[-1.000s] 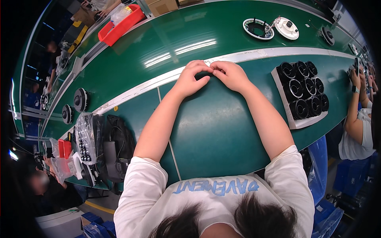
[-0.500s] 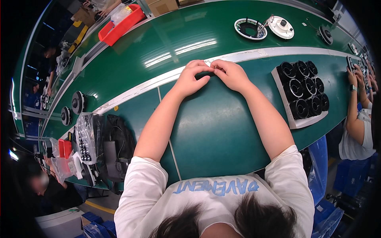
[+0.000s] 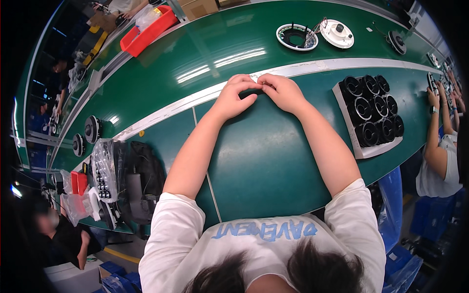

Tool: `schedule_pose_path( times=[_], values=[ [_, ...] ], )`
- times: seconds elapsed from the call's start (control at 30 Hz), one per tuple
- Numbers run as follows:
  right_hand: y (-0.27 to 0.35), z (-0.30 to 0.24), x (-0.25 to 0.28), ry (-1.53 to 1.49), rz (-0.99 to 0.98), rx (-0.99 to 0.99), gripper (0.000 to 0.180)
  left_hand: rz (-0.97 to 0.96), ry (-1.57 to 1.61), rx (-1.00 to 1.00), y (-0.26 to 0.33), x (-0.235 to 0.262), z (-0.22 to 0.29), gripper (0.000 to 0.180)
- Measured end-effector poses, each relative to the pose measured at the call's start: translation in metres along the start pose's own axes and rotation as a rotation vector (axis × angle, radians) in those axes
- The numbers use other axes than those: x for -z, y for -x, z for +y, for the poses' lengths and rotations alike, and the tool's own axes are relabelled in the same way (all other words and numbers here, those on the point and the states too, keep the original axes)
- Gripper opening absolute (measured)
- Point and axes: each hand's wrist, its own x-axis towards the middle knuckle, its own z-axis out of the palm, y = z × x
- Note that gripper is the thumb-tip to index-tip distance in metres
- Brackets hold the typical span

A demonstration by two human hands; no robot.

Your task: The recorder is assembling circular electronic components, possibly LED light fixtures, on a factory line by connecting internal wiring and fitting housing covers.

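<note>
My left hand (image 3: 235, 96) and my right hand (image 3: 282, 92) meet at the white strip (image 3: 161, 113) along the green bench (image 3: 264, 161), fingertips together. Between them they pinch a small dark part (image 3: 251, 93), mostly hidden by the fingers. Both forearms lie across the near bench surface.
A white tray of black round parts (image 3: 372, 113) sits to my right. On the green conveyor (image 3: 205, 44) ride a white ring (image 3: 296, 36), a white disc (image 3: 337, 32) and a red bin (image 3: 149, 30). Bagged parts (image 3: 105, 171) and a black bag (image 3: 141, 180) lie left. A co-worker's arm (image 3: 435, 122) is far right.
The white ring and disc on the conveyor have drifted left. My hands stay together at the same spot on the white strip.
</note>
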Motion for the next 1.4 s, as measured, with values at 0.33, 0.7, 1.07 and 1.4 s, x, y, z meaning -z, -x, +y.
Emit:
schedule_pose_path(
  times=[0.33,0.7,1.07,1.4],
  values=[
    [0.001,-0.001,0.001,-0.001,-0.001,0.013,0.017,-0.002,0.011,-0.007,0.000,0.000,-0.005,0.026],
    [-0.002,0.007,0.000,0.053,0.009,0.105,0.015,0.046,-0.022,-0.083,-0.003,0.001,-0.002,0.020],
    [-0.002,0.002,-0.002,-0.133,-0.013,-0.053,0.018,0.170,-0.291,0.673,-0.097,-0.006,-0.010,0.045],
    [-0.002,0.003,-0.003,-0.130,0.002,-0.027,0.020,0.201,-0.521,0.949,-0.157,0.005,-0.013,0.036]
  ],
)
